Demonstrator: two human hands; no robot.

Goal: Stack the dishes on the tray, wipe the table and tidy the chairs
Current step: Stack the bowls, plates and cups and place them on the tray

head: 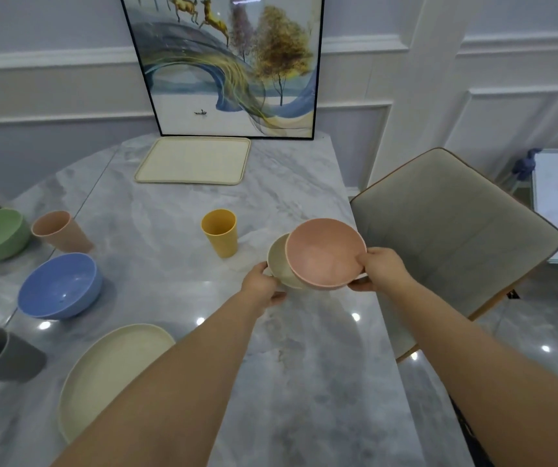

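we judge the pink bowl (325, 253) and cream bowl (281, 264) light, stiff and smooth-walled, so the rim is the place to take hold. near the table's (304, 365) right edge, our right hand (380, 269) pinches the pink bowl's rim, tilted over the cream bowl, which our left hand (264, 286) grips. the tray (193, 160) waits bare at the far edge.

I find nothing to read here (no word, number, label or brand anywhere). The bowls, cups, plate and tray (192, 160) on my table (304, 348) are plain, unmarked colours. The framed picture (223, 65) leaning against the wall shows deer, trees and swirling bands, but no lettering I can make out.
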